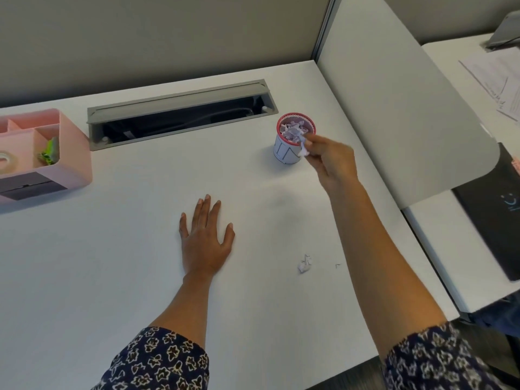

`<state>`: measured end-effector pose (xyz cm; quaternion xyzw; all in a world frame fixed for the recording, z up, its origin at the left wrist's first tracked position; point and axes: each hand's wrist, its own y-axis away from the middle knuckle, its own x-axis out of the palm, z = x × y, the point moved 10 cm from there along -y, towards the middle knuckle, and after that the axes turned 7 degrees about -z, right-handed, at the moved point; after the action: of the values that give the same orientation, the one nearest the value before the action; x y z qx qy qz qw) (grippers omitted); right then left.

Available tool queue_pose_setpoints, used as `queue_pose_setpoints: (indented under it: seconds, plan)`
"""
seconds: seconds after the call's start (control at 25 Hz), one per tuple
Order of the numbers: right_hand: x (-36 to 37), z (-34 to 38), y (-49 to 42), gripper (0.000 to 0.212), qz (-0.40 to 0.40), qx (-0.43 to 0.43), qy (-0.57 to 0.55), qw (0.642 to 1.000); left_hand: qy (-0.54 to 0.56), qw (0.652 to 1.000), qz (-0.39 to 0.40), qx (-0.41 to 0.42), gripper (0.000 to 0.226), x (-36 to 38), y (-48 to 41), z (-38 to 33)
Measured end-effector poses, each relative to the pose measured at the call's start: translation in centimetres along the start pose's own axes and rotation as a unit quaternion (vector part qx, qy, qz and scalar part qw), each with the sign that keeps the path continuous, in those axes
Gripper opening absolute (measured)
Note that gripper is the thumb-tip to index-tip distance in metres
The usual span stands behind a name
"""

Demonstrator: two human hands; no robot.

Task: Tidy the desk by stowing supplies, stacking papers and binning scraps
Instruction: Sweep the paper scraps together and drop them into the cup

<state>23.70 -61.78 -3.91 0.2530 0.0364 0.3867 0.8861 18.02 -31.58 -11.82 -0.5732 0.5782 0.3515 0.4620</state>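
A small red-rimmed mesh cup (284, 154) wrapped in white paper stands on the white desk (126, 263), with crumpled paper scraps inside it. My right hand (333, 161) pinches a crumpled paper scrap (303, 146) right beside the cup's rim. My left hand (205, 237) lies flat on the desk, fingers spread, holding nothing. Another crumpled paper scrap (304, 264) lies on the desk between my arms, with a tiny staple-like bit (337, 266) to its right.
A pink desk organizer (73, 153) at the left holds a tape roll (4, 160) and green clips (50, 152). A grey cable tray (180, 114) lies open at the back. A white divider (394, 108) borders the right side; papers (498, 80) and a black notebook (495, 215) lie beyond.
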Motion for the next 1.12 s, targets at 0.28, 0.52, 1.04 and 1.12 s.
queue_pose_setpoints:
  seconds: [0.28, 0.52, 1.04, 1.12]
  plan:
    - [6.9, 5.6, -5.4, 0.03, -0.048, -0.179, 0.516, 0.836, -0.008, 1.0, 0.012, -0.006, 0.06, 0.0, -0.2, 0.0]
    - [6.0, 7.0, -4.7, 0.022, -0.022, -0.181, 0.394, 0.901, -0.014, 1.0, 0.017, -0.007, 0.06, 0.0, -0.3, 0.0]
    - [-11.4, -5.7, 5.3, 0.028, -0.123, -0.127, 0.496, 0.85, -0.013, 1.0, 0.002, 0.002, 0.06, 0.2, -0.2, 0.1]
    - [-13.2, -7.9, 7.0, 0.03, -0.137, -0.149, 0.552, 0.809, -0.014, 1.0, 0.001, 0.005, 0.06, 0.2, -0.1, 0.1]
